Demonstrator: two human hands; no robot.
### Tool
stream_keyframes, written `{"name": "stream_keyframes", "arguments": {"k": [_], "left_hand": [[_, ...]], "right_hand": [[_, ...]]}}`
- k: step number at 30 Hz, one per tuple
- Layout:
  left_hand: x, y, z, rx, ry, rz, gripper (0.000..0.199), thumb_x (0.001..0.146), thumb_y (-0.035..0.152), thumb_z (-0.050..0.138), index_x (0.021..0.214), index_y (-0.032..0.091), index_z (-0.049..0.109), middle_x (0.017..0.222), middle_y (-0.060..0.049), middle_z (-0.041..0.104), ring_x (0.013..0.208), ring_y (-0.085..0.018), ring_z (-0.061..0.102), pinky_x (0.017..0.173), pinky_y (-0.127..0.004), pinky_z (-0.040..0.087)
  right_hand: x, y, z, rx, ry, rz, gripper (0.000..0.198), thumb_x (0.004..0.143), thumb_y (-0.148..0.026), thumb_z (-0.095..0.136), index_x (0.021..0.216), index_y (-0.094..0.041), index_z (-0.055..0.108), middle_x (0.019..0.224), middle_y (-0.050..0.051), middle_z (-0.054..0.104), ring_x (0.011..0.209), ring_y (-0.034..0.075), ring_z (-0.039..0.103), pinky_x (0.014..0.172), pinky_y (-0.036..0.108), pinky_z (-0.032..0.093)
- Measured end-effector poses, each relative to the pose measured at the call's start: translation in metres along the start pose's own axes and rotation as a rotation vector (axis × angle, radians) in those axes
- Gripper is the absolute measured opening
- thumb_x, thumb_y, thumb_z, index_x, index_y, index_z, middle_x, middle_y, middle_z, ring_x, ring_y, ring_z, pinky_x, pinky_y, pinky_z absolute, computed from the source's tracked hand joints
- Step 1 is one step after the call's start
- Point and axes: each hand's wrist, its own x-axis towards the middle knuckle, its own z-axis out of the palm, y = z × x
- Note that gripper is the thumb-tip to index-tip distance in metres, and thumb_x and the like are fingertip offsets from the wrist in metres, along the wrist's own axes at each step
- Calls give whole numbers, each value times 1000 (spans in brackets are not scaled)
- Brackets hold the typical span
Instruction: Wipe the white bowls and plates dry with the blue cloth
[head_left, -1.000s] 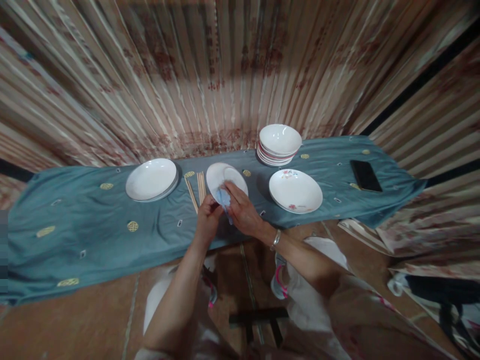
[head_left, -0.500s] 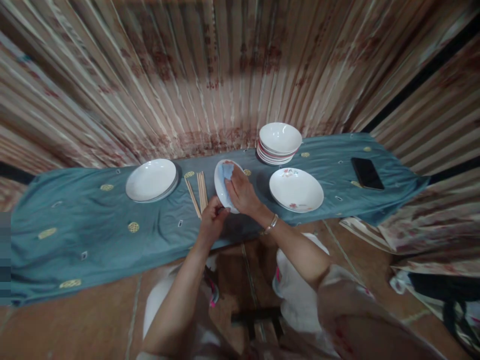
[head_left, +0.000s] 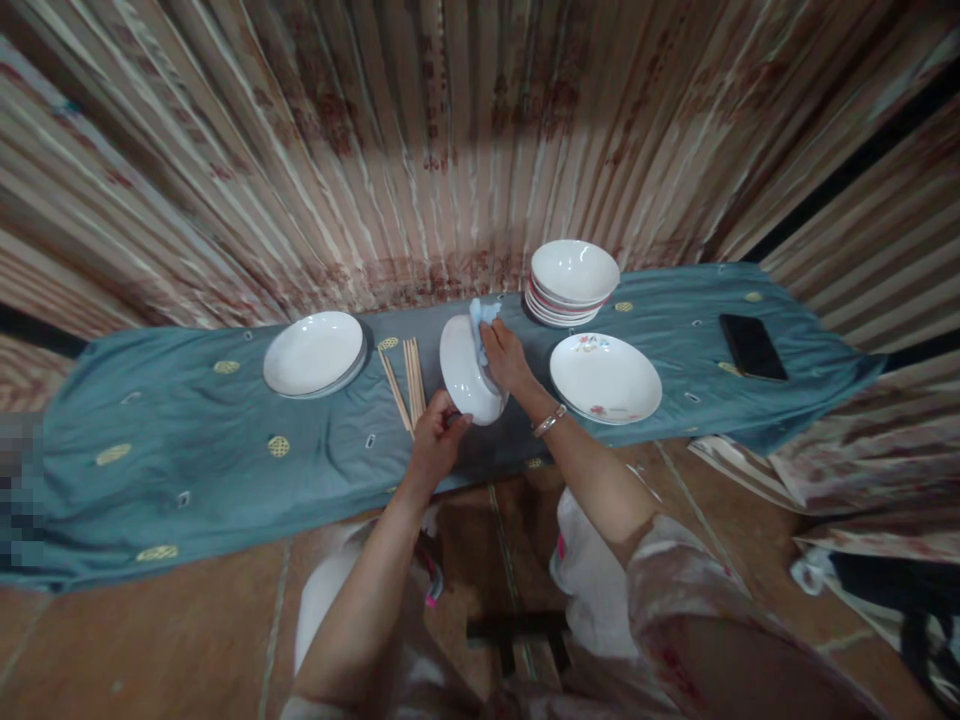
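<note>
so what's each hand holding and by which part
Left hand: the white dish, by its near rim. Right hand: a bunched blue cloth, gripped part unclear.

The glossy white round ceramic dish (head_left: 459,375) is paired with a soft pale blue cloth (head_left: 482,325), while the round white plates (head_left: 313,353) are plain, the shallow white oval-looking dish (head_left: 605,378) bears reddish and greenish floral sprays, and the stacked white bowls (head_left: 573,278) show a pinkish-red band. The slim wooden chopsticks (head_left: 413,375) are light tan, the flat rectangular phone (head_left: 753,347) black. Yellow ovals and small pale-edged marks dot the teal fabric tablecloth (head_left: 225,430); reddish-brown florals pattern the pleated beige curtain (head_left: 450,180).
</note>
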Motion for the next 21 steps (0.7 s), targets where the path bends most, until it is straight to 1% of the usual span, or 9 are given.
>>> {"name": "stream_keyframes", "arguments": {"k": [2, 4, 8, 12, 15, 18, 21], "left_hand": [[-1, 1, 0, -9, -4, 3, 18, 70, 24, 71, 85, 19, 61, 80, 0, 67, 79, -17, 61, 76, -28, 46], [-1, 2, 1, -15, -10, 0, 17, 70, 24, 71, 84, 20, 61, 81, 0, 68, 79, -16, 62, 76, -28, 47], [0, 2, 1, -36, -14, -2, 19, 69, 25, 72, 84, 20, 61, 80, 0, 68, 80, -17, 62, 76, -28, 47], [1, 1, 1, -48, -3, 4, 21, 68, 26, 73, 85, 19, 63, 80, 0, 68, 80, -17, 62, 77, -29, 47], [1, 1, 1, -78, 8, -16, 24, 67, 26, 75, 87, 18, 63, 81, -1, 68, 80, -17, 62, 77, -29, 47], [1, 2, 0, -102, 26, -31, 26, 67, 26, 76, 87, 18, 62, 78, 0, 67, 77, -16, 61, 75, -29, 48], [1, 2, 0, -119, 41, -41, 27, 66, 27, 76, 88, 18, 62, 79, 0, 67, 77, -16, 61, 74, -29, 49]], "right_hand": [[1, 9, 3, 6, 16, 108, 33, 102, -37, 26, 86, -23, 52, 76, 5, 61, 73, 21, 60, 75, 36, 51], [1, 14, 5, 8, 6, 173, 36, 102, -41, 25, 84, -23, 51, 75, 4, 61, 73, 21, 60, 75, 35, 50], [-4, 24, 4, 2, -33, 251, 39, 102, -44, 25, 87, -22, 53, 79, 6, 63, 78, 22, 62, 78, 37, 49], [-13, 37, 4, 9, -49, 204, 36, 101, -38, 27, 96, -21, 58, 86, 7, 65, 84, 24, 64, 80, 39, 51], [-22, 44, 5, -31, -59, 158, 36, 101, -34, 27, 100, -20, 60, 92, 10, 66, 88, 26, 64, 81, 42, 53], [-33, 46, 6, -79, -78, 115, 36, 101, -31, 27, 103, -20, 61, 93, 11, 67, 87, 26, 65, 80, 42, 54], [-45, 45, 7, -107, -82, 104, 36, 101, -30, 27, 104, -18, 62, 94, 12, 67, 88, 27, 65, 80, 43, 55]]}}
